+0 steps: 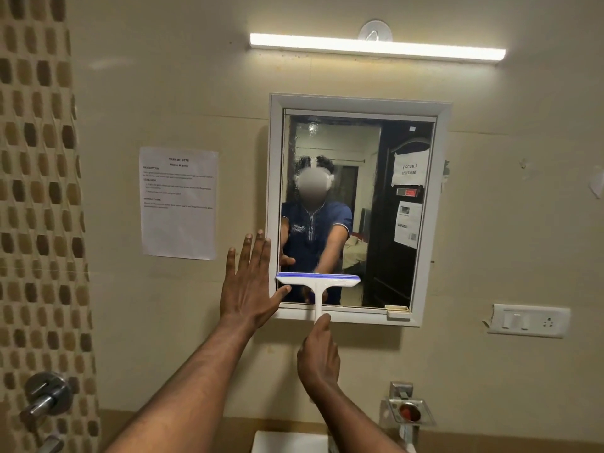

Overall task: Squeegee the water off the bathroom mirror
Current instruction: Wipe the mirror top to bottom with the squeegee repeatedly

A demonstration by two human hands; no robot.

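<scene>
Both bare forearms rise from the bottom edge toward the wall. Right hand (318, 354) is closed around the lower end of the white handle of the squeegee (317, 284), forefinger extended up along the handle. Squeegee stands upright, its blue-edged blade horizontal and laid against the lower left portion of the glass of the mirror (385, 204), the handle crossing down over the bottom rail of the white frame (276, 178). Left hand (249, 282) is open and holds nothing: fingers spread and pointing up, palm flat toward the wall just left of the mirror, fingertips overlapping the frame's left rail, thumb reaching toward the left end of the blade; contact between thumb and blade cannot be confirmed. Droplets and streaks show on the glass near its top left corner. Printed sheet (178, 202) is fixed to the wall left of the mirror. Lit tube light (376, 47) is mounted above it. Switch plate (528, 320) sits to the lower right. Chrome tap (45, 397) projects from the patterned tile at lower left. Metal soap dish (410, 411) is on the wall below the mirror, right of the right forearm
</scene>
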